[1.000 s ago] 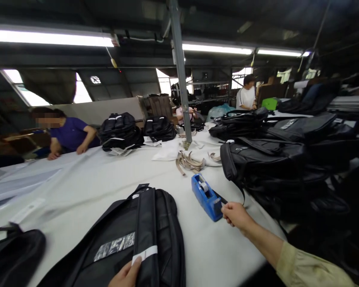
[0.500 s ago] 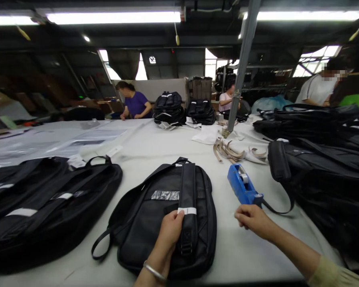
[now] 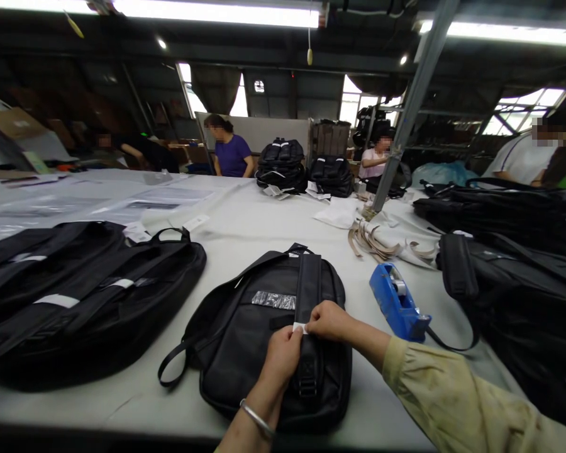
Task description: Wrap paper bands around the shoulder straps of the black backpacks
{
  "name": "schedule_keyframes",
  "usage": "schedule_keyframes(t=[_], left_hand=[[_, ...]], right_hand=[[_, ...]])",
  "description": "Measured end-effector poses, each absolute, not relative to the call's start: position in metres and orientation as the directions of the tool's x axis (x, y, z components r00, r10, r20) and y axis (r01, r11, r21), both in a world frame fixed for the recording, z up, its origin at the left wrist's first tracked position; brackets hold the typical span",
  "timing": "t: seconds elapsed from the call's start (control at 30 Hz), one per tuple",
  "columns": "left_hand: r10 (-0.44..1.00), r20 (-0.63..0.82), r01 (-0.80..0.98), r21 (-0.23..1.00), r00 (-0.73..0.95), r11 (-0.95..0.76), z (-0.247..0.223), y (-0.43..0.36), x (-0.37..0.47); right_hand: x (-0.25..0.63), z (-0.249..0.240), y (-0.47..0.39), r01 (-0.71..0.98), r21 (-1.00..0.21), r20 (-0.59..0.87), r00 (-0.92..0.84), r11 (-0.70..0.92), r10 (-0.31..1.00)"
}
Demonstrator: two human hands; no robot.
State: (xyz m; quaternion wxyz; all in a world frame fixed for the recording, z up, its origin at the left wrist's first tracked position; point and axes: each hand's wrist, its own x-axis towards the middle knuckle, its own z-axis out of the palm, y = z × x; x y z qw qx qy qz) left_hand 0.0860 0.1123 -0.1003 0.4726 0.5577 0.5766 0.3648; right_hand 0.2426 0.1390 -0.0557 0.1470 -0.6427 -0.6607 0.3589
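A black backpack lies on the white table in front of me, its shoulder strap running up its right side. Across that strap goes a white paper band. My left hand pinches the band's left end between thumb and fingers. From the right, my right hand meets it, fingertips pressed together on the other side of the band; whatever they hold is too small to make out. Clear plastic film covers a patch of the backpack. A blue tape dispenser stands right of the backpack.
More black backpacks with white bands lie at the left, and a pile of black bags fills the right. Beige strips lie behind the dispenser, near a metal post. Co-workers, one in a purple shirt, are beyond the table.
My right hand has moved left from beside the tape dispenser to the band on the strap. My left hand still grips the band. The view has shifted slightly left.
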Motion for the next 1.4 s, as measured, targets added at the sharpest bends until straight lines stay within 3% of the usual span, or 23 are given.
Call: schedule_keyframes(t=[0.17,0.3,0.53,0.8,0.87,0.97,1.07,1.17,1.3,1.4], left_hand=[[0.988,-0.148,0.252,0.958,0.033,0.136,-0.101,0.111,0.087],[0.993,-0.118,0.322,0.941,0.009,0.108,-0.098,0.112,0.087],[0.996,-0.092,0.412,0.907,-0.010,0.088,-0.088,0.110,0.090],[0.981,-0.194,0.257,0.948,0.002,0.187,-0.090,0.112,0.080],[0.969,-0.248,0.170,0.955,0.018,0.241,-0.091,0.114,0.078],[0.956,-0.290,0.087,0.954,0.041,0.286,-0.092,0.115,0.077],[0.958,-0.283,0.049,0.959,0.053,0.280,-0.097,0.114,0.075],[0.965,-0.250,0.004,0.968,0.081,0.250,-0.104,0.115,0.071],[0.972,-0.199,0.027,0.980,0.123,0.197,-0.111,0.119,0.067],[0.981,-0.172,0.062,0.984,0.094,0.166,-0.111,0.120,0.069]], right_hand=[[0.236,-0.059,0.146,0.772,-0.617,-0.333,-0.080,-0.153,0.940],[0.236,-0.064,0.148,0.788,-0.596,-0.313,-0.053,-0.152,0.948],[0.252,-0.055,0.136,0.653,-0.725,-0.385,-0.122,-0.218,0.915],[0.277,-0.059,0.126,0.699,-0.684,-0.245,0.050,-0.209,0.968],[0.275,-0.059,0.120,0.638,-0.731,-0.239,0.092,-0.241,0.967],[0.261,-0.057,0.112,0.441,-0.816,-0.401,0.032,-0.373,0.915],[0.241,-0.060,0.107,0.321,-0.814,-0.523,-0.042,-0.485,0.851],[0.228,-0.072,0.107,0.192,-0.856,-0.491,-0.007,-0.481,0.871],[0.229,-0.093,0.110,-0.108,-0.892,-0.418,-0.171,-0.438,0.892],[0.232,-0.098,0.112,-0.162,-0.864,-0.433,-0.242,-0.477,0.868]])
